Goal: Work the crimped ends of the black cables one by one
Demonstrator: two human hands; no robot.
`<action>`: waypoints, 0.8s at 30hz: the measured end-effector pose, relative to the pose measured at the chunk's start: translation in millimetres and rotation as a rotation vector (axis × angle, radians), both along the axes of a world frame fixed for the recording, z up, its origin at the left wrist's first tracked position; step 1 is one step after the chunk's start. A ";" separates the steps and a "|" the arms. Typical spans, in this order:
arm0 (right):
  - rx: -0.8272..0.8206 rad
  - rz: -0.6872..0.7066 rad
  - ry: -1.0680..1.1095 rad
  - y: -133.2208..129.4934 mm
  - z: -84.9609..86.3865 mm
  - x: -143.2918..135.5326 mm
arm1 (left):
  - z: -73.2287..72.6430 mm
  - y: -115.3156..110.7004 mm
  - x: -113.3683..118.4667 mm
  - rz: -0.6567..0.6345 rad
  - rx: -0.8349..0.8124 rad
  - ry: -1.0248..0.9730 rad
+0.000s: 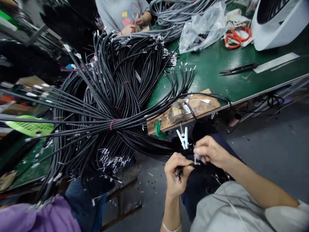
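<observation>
My left hand is closed around a black cable, with dark cable ends poking out below its fingers. My right hand pinches a small whitish piece at the end of that cable, close to the left thumb; blur hides what exactly it is. A thick bundle of black cables, tied with a red band, runs from the table towards my lap. Just beyond my hands, a light blue clothespin hangs at a metal shaft in front of a worn cylindrical block.
The block sits on a wooden board with a green clamp at its edge. Thread snips, orange-handled scissors and a plastic bag lie on the green table. A co-worker sits opposite; a purple sleeve shows lower left.
</observation>
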State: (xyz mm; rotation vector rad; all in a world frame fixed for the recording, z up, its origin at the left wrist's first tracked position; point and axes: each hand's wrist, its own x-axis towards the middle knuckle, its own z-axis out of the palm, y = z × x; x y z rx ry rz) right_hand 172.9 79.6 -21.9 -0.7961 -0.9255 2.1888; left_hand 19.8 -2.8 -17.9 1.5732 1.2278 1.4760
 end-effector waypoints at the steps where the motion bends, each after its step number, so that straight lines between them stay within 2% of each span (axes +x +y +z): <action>1: 0.014 -0.060 -0.019 7.0 1.6 1.3 | -0.8 -0.5 0.8 0.004 0.005 -0.019; 4: 0.116 -0.158 -0.010 21.3 5.8 -4.2 | -2.3 -0.2 2.7 0.010 0.024 -0.076; 7: 0.176 -0.087 0.126 24.5 8.4 -20.8 | -4.7 3.0 4.0 0.055 0.050 -0.142; 10: 0.065 -0.016 0.300 22.7 8.7 -35.6 | -9.0 8.2 4.3 0.134 0.039 -0.189; 14: -0.061 -0.056 0.412 20.5 6.7 -42.0 | -12.6 15.4 4.1 0.189 -0.006 -0.151; 20: -0.144 0.009 0.492 19.1 2.4 -41.5 | -7.2 19.7 4.4 0.161 -0.089 -0.070; 24: -0.171 -0.005 0.460 20.3 -11.2 -38.2 | -7.1 15.1 1.7 0.099 -0.121 -0.099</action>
